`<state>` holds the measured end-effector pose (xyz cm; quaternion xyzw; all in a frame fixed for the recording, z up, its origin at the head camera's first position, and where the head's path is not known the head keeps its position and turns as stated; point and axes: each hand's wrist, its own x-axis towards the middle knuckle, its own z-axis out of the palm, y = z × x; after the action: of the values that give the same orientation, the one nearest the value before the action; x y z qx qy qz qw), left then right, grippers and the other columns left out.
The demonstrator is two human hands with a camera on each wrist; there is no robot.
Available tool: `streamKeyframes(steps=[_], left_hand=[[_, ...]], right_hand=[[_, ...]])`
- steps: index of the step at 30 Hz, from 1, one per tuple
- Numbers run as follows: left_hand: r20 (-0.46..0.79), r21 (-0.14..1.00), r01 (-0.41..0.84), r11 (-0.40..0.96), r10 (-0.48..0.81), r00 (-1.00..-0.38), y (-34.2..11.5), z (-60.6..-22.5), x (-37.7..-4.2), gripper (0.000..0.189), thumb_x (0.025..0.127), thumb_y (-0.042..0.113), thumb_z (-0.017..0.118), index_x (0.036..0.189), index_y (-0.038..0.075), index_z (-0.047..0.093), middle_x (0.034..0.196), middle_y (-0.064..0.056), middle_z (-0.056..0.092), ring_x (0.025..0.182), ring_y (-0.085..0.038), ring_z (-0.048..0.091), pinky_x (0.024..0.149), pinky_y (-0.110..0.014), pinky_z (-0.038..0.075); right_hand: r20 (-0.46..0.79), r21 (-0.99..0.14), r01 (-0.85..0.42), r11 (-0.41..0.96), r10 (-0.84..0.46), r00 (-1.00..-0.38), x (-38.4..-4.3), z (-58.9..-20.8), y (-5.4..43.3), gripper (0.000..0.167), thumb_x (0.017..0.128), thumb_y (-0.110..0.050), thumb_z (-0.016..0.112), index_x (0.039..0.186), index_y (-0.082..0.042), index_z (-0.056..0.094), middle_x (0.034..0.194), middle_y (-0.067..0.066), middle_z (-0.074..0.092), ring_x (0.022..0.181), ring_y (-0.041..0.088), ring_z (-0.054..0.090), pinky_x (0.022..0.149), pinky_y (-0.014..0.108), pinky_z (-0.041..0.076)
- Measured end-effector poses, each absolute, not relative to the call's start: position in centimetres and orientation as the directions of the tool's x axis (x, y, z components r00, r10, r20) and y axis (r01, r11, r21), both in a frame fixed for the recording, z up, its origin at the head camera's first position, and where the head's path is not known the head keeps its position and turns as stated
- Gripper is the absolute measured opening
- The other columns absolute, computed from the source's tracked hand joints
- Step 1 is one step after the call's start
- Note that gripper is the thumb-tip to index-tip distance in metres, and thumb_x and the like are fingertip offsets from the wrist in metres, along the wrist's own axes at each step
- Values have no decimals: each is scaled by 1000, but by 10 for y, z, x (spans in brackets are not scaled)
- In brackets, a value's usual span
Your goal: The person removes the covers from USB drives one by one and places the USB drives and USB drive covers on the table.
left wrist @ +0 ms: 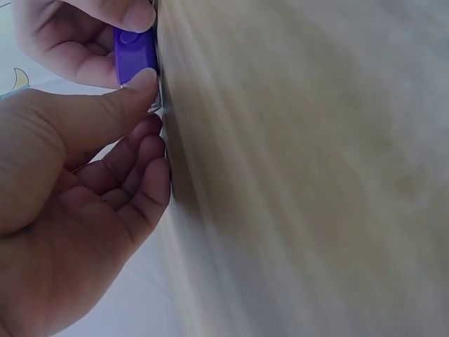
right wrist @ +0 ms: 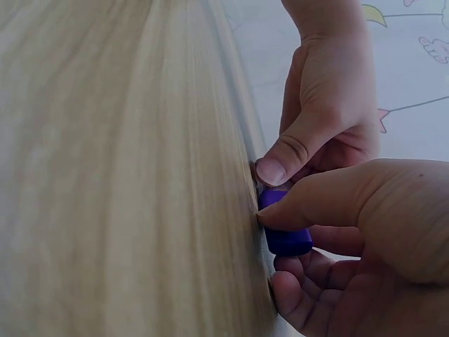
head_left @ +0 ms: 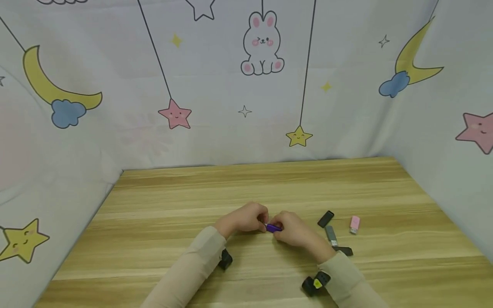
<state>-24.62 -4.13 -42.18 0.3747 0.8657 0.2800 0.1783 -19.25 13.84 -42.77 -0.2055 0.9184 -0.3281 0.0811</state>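
Low over the table, both hands meet at a small purple USB flash drive point(head_left: 274, 228). My right hand point(head_left: 291, 229) pinches its purple body between thumb and fingers, as the right wrist view also shows. From the other side, my left hand point(head_left: 248, 217) pinches the metal connector end with thumb and fingertips. In the left wrist view the purple drive point(left wrist: 135, 56) shows between the two thumbs, its metal end mostly hidden behind the left thumb.
Right of my right hand lie a black USB stick point(head_left: 325, 219), a grey one point(head_left: 331, 235), a pink one point(head_left: 354, 224) and another dark one point(head_left: 343, 250) partly behind the right forearm. A printed cloth point(head_left: 215, 141) rises behind the wooden table point(head_left: 185, 188).
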Motion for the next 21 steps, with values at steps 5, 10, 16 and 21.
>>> streamKeyframes(steps=[5, 10, 16, 21], left_hand=[[-97, 626, 541, 562, 744, -661, -41, -423, -246, 16, 80, 0, 75, 77, 8, 61, 74, 4, 58, 68, -9, 50, 64, -23, 43], [-104, 633, 530, 564, 740, -664, -43, -421, -244, 13, 81, 0, 74, 78, 8, 63, 74, 4, 59, 68, -9, 51, 64, -23, 44], [-131, 646, 502, 575, 732, -669, -46, -420, -241, 7, 84, 1, 71, 80, 6, 66, 74, 4, 59, 67, -8, 50, 64, -22, 43], [-136, 666, 476, 574, 721, -679, -50, -418, -237, 7, 86, 4, 70, 81, 8, 67, 77, 4, 61, 69, -9, 51, 66, -23, 44]], right_hand=[[-8, -634, -343, 693, -450, -893, -193, -429, 139, 13, 77, 3, 68, 89, -1, 69, 78, 1, 57, 71, 14, 49, 65, 27, 41], [-3, -643, -358, 677, -470, -883, -194, -429, 138, 10, 79, 2, 67, 88, -1, 69, 77, 0, 58, 70, 12, 50, 65, 26, 42], [6, -653, -369, 661, -483, -875, -194, -429, 137, 12, 80, 1, 67, 92, 0, 69, 79, 1, 61, 72, 11, 51, 66, 26, 43], [23, -655, -391, 647, -500, -866, -193, -428, 139, 14, 82, -1, 67, 96, 1, 70, 83, 2, 62, 74, 11, 51, 67, 25, 44]])
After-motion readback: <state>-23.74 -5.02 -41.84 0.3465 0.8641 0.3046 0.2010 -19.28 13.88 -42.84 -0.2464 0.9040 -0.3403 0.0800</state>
